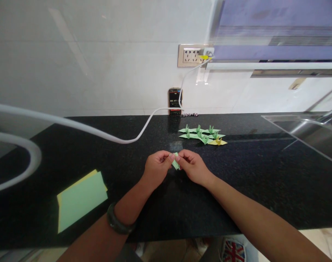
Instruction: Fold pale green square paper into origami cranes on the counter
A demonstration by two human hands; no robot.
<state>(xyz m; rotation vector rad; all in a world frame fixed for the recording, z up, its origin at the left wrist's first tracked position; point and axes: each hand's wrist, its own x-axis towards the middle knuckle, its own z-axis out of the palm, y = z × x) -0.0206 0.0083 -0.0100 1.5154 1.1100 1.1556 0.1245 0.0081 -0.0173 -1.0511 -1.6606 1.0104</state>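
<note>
A small folded piece of light green paper [176,164] is pinched between both of my hands above the black counter. My left hand [158,168] grips its left side, thumb on top and fingers curled beneath. On the right side, my right hand [193,165] holds it the same way, the two thumbs nearly meeting. Just beyond my hands stand several green folded paper cranes [200,134] in rows, with one yellow crane [218,142] at their near right end. Left of my forearm lies a stack of green paper sheets [82,203] with yellow paper [94,171] showing underneath.
A phone [175,102] showing a timer leans on the wall, a beaded strap [190,115] beside it. From the wall socket [192,55], a white cable [119,140] runs across to the left. A metal sink [316,134] is set into the black counter [253,189] at right.
</note>
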